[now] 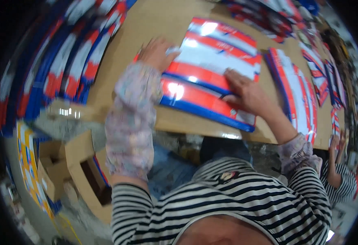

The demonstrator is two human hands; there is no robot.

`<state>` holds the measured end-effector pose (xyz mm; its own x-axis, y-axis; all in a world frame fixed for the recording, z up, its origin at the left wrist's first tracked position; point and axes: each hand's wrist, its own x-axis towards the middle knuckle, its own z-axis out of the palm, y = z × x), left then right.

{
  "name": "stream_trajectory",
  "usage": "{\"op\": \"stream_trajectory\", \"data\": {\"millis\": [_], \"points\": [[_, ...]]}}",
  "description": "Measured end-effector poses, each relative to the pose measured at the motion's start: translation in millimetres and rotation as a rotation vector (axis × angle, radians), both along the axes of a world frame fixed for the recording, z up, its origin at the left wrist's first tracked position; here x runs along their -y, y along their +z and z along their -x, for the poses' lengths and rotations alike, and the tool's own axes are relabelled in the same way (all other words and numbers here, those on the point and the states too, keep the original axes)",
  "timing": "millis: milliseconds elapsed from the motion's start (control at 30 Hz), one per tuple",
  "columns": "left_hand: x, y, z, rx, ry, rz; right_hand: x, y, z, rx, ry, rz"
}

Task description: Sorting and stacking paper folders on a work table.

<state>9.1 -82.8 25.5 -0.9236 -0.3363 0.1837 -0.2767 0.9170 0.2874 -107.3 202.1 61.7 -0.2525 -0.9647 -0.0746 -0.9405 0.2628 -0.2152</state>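
On the table in front of me lies a stack of flat, glossy red, white and blue packages [211, 61], the upper ones set back from the lower front edge. My left hand [157, 53] is bent at the stack's left side, its fingers blurred; something small and whitish shows at its thumb. Whether that hand grips an edge is not clear. Over the right part of the stack rests my right hand [247, 90], fingers laid forward on the top package and thumb apart. Nothing shows inside its palm.
Tall piles of similar packages [70, 61] stand at the table's left. Another fanned row [295, 90] lies to the right, with more behind. Open cardboard boxes [87, 163] sit on the floor below left. A person [342, 179] in stripes works at far right.
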Motion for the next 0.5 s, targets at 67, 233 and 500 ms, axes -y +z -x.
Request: {"op": "stream_trajectory", "data": {"millis": [67,233,500], "points": [[1.3,3.1,8.8,0.036,0.007,0.004,-2.2,5.3,2.6,0.028,0.009,0.048],[15.0,5.6,-8.4,0.039,-0.055,-0.054,-8.0,-7.9,13.3,-0.196,0.079,0.028],[13.6,6.5,-15.6,-0.072,-0.15,-0.03,-6.1,-7.4,15.4,-0.162,0.157,0.015]]}}
